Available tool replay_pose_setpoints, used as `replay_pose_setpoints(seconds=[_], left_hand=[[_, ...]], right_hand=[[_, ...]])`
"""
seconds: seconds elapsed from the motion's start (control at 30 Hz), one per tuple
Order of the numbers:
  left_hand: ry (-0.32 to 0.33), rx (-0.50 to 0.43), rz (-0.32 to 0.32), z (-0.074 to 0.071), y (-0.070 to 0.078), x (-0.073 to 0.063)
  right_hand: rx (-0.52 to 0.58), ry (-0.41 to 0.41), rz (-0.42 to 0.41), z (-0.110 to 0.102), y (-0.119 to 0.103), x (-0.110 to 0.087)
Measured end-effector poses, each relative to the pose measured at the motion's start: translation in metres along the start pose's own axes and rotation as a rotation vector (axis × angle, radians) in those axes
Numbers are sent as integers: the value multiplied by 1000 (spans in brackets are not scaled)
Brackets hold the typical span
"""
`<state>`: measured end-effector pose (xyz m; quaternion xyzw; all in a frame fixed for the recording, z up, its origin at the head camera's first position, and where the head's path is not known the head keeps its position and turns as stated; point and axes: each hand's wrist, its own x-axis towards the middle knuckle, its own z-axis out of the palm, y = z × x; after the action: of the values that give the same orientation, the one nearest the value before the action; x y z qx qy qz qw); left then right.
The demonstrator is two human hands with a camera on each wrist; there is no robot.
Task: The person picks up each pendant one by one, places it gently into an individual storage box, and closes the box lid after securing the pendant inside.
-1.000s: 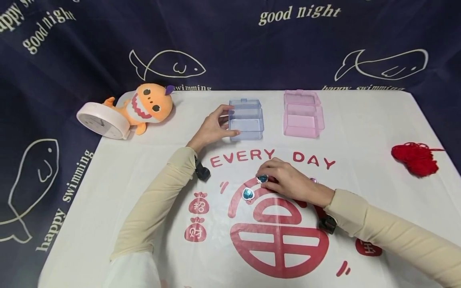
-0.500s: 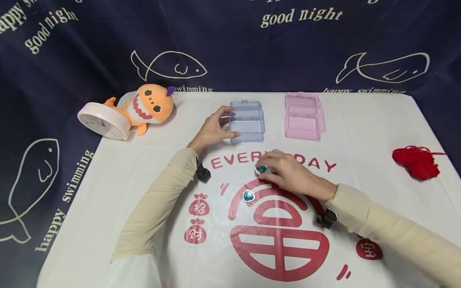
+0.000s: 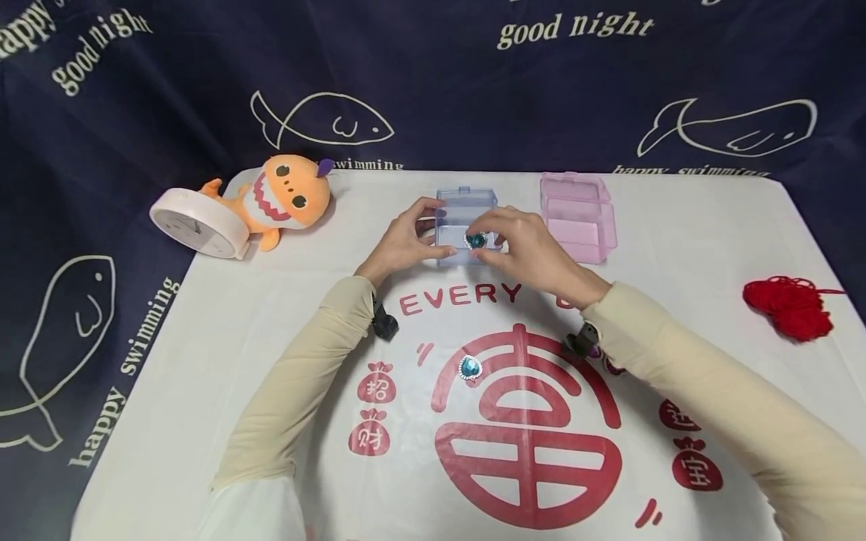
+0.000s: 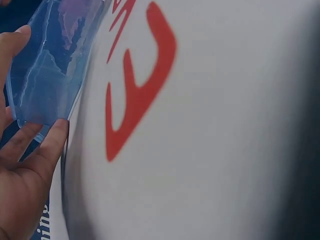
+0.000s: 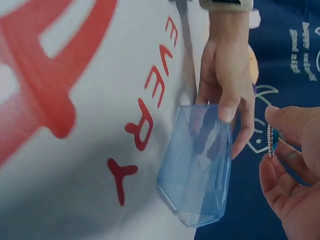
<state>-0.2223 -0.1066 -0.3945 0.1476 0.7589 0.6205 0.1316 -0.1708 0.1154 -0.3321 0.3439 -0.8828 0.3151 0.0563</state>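
Observation:
My left hand (image 3: pixel 404 239) grips the left side of a clear blue plastic box (image 3: pixel 465 198), whose lid stands raised at the back. Between thumb and fingers, my right hand (image 3: pixel 524 244) pinches a teal heart-shaped jewel (image 3: pixel 476 240) with a beaded silver rim, held over the box's front part. The right wrist view shows this jewel (image 5: pixel 272 141) edge-on, apart from the box wall (image 5: pixel 192 170). A second teal jewel (image 3: pixel 470 367) lies on the red print nearer me. In the left wrist view, my fingertips (image 4: pixel 60 125) touch the box.
A pink box (image 3: pixel 578 233) with its lid up stands right of the blue one. Purple jewels (image 3: pixel 613 365) lie partly hidden by my right sleeve. Red yarn (image 3: pixel 790 308) is at far right; an orange plush toy (image 3: pixel 291 191) and white clock (image 3: pixel 199 223) are back left.
My right hand has carried the pinched teal jewel away from me, from the red print to over the blue box. My left hand has stayed on the box.

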Motion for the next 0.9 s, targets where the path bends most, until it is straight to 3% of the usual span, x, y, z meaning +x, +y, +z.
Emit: replay_pose_setpoints(seconds=[0.17, 0.5, 0.73, 0.9], left_hand=[[-23, -26, -4, 0, 11, -6], [-1, 8, -22, -1, -6, 2], [-14, 19, -23, -1, 9, -10], [-9, 17, -18, -1, 14, -9]], right_hand=[[5, -27, 67, 7, 11, 18], [1, -75, 146, 29, 31, 43], [-58, -157, 143, 43, 33, 56], [-118, -201, 171, 43, 30, 64]])
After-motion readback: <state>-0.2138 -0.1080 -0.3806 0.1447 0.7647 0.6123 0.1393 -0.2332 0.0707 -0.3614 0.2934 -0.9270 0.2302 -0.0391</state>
